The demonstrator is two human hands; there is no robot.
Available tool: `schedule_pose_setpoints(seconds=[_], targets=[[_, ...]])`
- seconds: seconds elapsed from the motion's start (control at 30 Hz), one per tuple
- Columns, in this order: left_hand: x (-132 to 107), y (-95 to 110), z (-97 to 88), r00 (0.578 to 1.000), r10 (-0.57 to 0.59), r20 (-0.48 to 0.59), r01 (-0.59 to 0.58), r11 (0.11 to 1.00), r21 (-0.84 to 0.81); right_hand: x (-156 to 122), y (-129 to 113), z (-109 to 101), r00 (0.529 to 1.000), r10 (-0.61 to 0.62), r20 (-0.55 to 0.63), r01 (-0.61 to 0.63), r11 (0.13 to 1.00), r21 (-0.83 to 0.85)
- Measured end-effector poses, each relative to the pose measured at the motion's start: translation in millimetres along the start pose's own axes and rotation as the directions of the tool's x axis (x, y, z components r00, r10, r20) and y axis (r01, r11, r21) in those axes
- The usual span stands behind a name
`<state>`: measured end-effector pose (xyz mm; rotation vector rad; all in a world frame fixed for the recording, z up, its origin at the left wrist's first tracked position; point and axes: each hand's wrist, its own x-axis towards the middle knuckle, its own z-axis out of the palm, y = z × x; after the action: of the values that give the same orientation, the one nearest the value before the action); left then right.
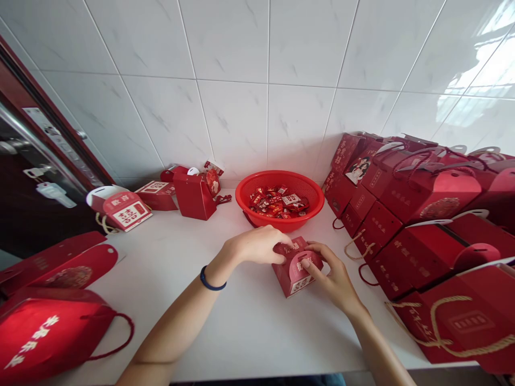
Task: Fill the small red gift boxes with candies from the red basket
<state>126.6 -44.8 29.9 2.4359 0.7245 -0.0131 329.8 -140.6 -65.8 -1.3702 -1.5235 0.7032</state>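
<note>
Basically, sm. red box (286, 280) w/ rounded flap (300, 264) & pale front panel (301, 284) sits on white counter (249, 327), nr basket (279, 223). R hand (332, 273) grip pinching box; L hand (263, 244) atop, can't tell if pinching. Bare strip btwn box & front edge (257, 373).

Pale veined tiles (229, 40) cover the wall (301, 115) behind a white surface (245, 335), bright light (478, 59) reflecting at right, keys (54, 192) hanging at a dark door (24, 225), left.

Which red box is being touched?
The box just in front of the red basket: left hand and right hand touch it; the other boxes are untouched.
</note>
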Motion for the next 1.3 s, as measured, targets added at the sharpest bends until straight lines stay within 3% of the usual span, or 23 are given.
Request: schedule_pose_setpoints(seconds=[0.17,0.4,0.63,0.8,0.9,1.03,1.3], targets=[[1.6,0.1,3.4,0.999,-0.045,-0.025,0.045,0.999,0.014,1.9,5.1,7.4,0.997,0.045,-0.067,-0.045,0.999,-0.001],[2.6,1.3,6.0,0.998,-0.063,-0.022,0.063,0.998,0.023,1.5,10.4,15.9,0.994,0.083,-0.072,-0.078,0.995,0.068],[3.1,14.5,11.3,0.997,-0.079,-0.009,0.079,0.972,0.223,5.5,11.2,13.9,0.997,0.049,-0.065,-0.042,0.993,0.109],[4.4,18.9,17.4,0.990,-0.129,-0.051,0.137,0.966,0.218,-6.4,8.5,11.1,0.973,-0.092,-0.213,0.075,0.993,-0.086],[4.9,19.0,17.9,0.991,-0.115,-0.067,0.126,0.972,0.200,-22.1,3.7,13.4,0.968,-0.186,-0.171,0.125,0.940,-0.318],[6.5,18.7,19.2,0.991,-0.099,-0.095,0.117,0.970,0.213,-38.0,-2.5,23.1,0.976,-0.192,-0.102,0.109,0.838,-0.534],[4.2,20.6,13.5,0.997,-0.048,-0.058,0.058,0.981,0.184,-27.2,-12.3,28.1,0.972,-0.202,-0.121,0.098,0.814,-0.572]])
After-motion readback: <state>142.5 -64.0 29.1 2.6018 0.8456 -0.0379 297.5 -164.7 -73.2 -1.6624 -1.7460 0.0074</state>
